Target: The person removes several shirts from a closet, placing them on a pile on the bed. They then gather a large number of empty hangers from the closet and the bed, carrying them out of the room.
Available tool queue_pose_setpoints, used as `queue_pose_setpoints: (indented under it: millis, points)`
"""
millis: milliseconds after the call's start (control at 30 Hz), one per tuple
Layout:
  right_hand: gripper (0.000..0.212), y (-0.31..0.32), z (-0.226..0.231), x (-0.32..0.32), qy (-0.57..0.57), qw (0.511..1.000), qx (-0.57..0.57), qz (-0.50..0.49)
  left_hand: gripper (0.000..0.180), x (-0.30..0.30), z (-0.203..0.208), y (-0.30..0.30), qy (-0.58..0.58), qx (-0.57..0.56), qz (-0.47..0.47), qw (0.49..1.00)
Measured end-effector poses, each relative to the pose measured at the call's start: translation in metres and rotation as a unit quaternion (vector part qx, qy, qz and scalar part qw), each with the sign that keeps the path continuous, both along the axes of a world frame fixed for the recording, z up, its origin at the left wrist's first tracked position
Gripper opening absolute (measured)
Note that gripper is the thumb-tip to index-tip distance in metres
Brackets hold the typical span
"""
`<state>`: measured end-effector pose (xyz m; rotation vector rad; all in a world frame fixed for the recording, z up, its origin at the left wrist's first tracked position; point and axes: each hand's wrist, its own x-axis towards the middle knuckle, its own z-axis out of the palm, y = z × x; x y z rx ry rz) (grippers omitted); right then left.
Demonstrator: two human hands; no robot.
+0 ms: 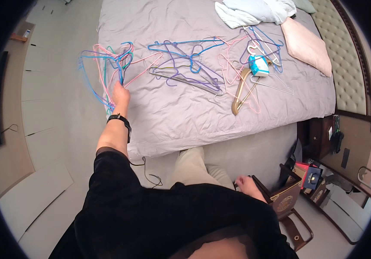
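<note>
The left hand (pixel 120 93) grips a bunch of wire hangers (pixel 105 69) at the bed's (pixel 159 125) left edge; hooks should stay aligned to avoid snagging. The right hand (pixel 248 185) rests low, grip indeterminate.

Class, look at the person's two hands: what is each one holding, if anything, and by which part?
The left hand grips a bunch of coloured wire hangers near their hooks. The right hand holds nothing, low by a chair.

Small blue-and-white package (pixel 259 65) on bed (pixel 172 108) among wire hangers (pixel 254 52); red and dark blue boxes (pixel 308 175) on low stand, lower right.
</note>
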<state>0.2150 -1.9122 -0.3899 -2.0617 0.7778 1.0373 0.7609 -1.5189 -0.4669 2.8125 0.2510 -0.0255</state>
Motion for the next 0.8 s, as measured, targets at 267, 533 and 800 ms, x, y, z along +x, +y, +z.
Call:
queue_pose_setpoints:
  millis: [267,533,800]
  points:
    - [0.037,-0.048,-0.064,0.306,-0.289,0.949,-0.063,0.112,0.029,0.019,-0.087,-0.010,0.125,0.075,-0.094,0.985]
    - [0.076,-0.003,-0.153,0.518,-0.261,0.920,-0.208,0.204,0.049,0.030,-0.089,0.004,0.155,0.079,-0.090,0.981]
    - [0.030,0.006,-0.187,0.480,-0.195,0.954,-0.152,0.168,0.044,-0.109,-0.071,-0.024,0.258,0.041,-0.004,0.965]
